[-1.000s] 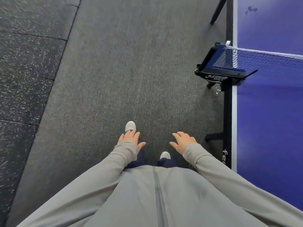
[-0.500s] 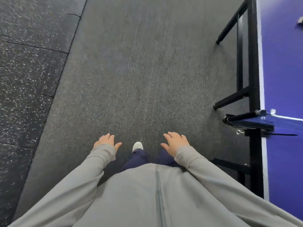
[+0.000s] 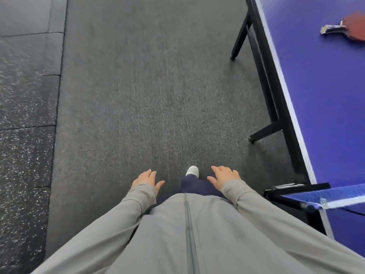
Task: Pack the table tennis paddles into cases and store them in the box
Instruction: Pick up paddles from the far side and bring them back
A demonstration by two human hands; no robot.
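Note:
A red table tennis paddle [image 3: 353, 26] with a pale handle lies flat on the blue table [image 3: 325, 95] at the far right, partly cut by the frame edge. My left hand [image 3: 147, 179] and my right hand [image 3: 224, 176] hang in front of my body over the floor, fingers relaxed and spread, holding nothing. Both are far from the paddle. No case or box is in view.
The table's black frame and legs [image 3: 264, 76] run along the right. The net and its black clamp post [image 3: 296, 189] stick out at lower right, close to my right arm. Grey carpet [image 3: 148, 86] lies ahead, speckled rubber flooring [image 3: 23, 115] to the left.
I have walked forward along the table's side. The net post slid from upper right down to lower right, and the red paddle has come into view. Both hands stay empty.

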